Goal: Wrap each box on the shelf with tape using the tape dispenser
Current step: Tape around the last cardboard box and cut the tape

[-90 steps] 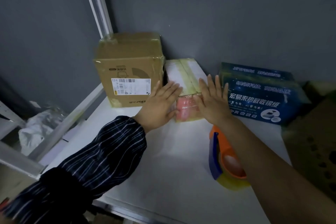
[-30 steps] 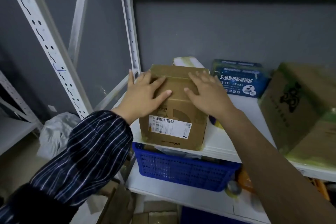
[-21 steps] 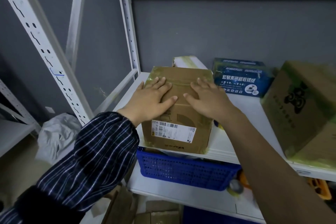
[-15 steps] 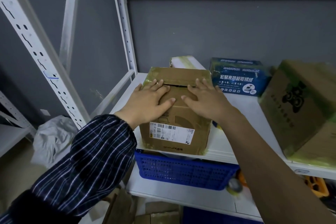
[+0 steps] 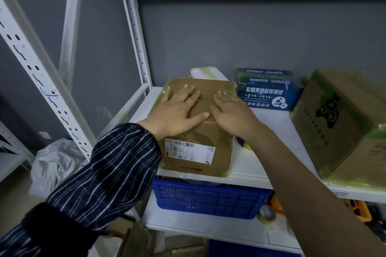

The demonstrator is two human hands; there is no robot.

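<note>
Flat on top of the cardboard box: left hand and right hand, fingers straight and spread, gripping nothing, only pressing down on either side of the flap seam. Left arm in a dark striped sleeve, right arm bare.

Box upright at the front left corner of the white shelf, its front face level with the shelf's edge, yellowish tape along its corners and edges.

Right behind it, touching or nearly so, a white box with yellowish tape, mostly hidden. To the right at the back, a blue box with white writing, 宏易来热敏收银纸, and a small picture at its lower right. Further right, apart, a large brown box with a black printed figure and glossy tape. Under the right wrist, just beside the cardboard box, a blue and yellow sliver (too hidden to name).

On the front of the cardboard box, a white shipping label with a barcode; small print unreadable.

Below, on the lower shelf, a blue perforated basket. At the left on the floor, a crumpled white bag.

Counted: four boxes on the shelf, one basket, one label, two hands.
</note>
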